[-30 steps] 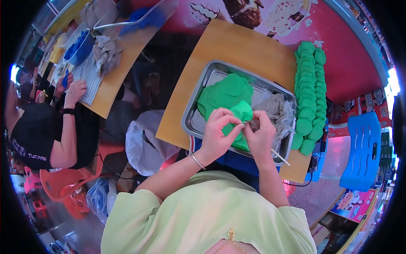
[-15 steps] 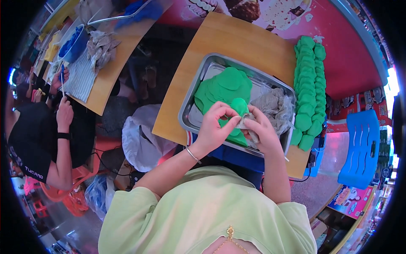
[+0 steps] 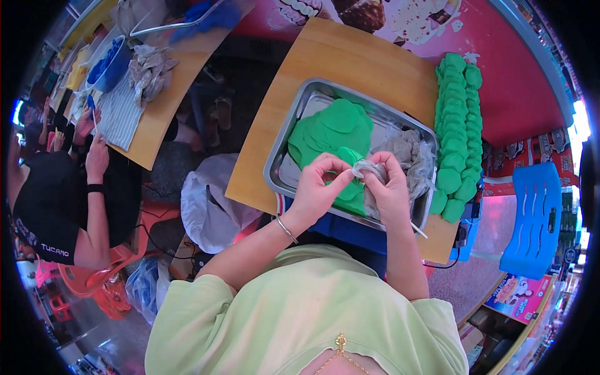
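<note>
My left hand [image 3: 320,192] and my right hand [image 3: 391,195] meet over the near side of a metal tray [image 3: 270,164]. Both are closed in a pinch on a thin, sheer grey cloth [image 3: 369,167], stretched between the fingertips. A green leaf-like piece [image 3: 350,154] shows just behind the fingers; whether it is also gripped I cannot tell. In the tray, round green pieces [image 3: 337,119] lie overlapping in a pile, and a crumpled heap of grey sheer cloth [image 3: 412,156] sits at the right. The end of a white stick [image 3: 420,232] sticks out beside my right wrist.
The tray stands on a wooden table [image 3: 275,103]. Rows of green bunched pieces [image 3: 451,131] run along its right side. A blue chair [image 3: 534,219] stands at the right. Left, a person in black [image 3: 53,212] works at another table beside a blue tub [image 3: 107,62]. A white bag [image 3: 215,206] hangs between.
The grey cloth has come up between my fingertips, and the green piece that stood above them is lower and partly covered. The person's hands at left have shifted slightly.
</note>
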Available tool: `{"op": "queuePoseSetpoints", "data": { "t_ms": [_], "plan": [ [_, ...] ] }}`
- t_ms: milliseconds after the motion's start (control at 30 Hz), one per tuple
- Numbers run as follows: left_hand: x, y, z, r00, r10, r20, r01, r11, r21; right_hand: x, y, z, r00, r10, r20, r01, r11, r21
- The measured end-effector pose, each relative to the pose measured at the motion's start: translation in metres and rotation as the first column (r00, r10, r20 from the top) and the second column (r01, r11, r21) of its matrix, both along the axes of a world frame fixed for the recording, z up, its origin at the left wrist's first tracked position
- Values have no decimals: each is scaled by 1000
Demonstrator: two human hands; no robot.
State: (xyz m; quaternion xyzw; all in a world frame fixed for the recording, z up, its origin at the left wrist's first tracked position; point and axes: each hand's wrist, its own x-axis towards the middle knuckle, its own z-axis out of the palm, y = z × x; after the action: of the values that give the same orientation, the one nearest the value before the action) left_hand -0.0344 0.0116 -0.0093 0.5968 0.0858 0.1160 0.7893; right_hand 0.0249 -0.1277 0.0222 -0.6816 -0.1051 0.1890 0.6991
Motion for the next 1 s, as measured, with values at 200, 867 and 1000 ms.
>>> {"op": "queuePoseSetpoints", "data": {
  "t_ms": [200,867,1000],
  "plan": [
    [-1,1,0,999,-51,0,51,998,-28,-3,1,0,997,-24,77,28,998,-54],
    [-5,-9,6,997,63,52,-69,990,126,-10,7,-6,786,-38,617,284,909,-306],
    [-3,-4,5,996,69,49,-72,996,60,-8,5,-1,663,62,746,215,939,-269]
  ]
}}
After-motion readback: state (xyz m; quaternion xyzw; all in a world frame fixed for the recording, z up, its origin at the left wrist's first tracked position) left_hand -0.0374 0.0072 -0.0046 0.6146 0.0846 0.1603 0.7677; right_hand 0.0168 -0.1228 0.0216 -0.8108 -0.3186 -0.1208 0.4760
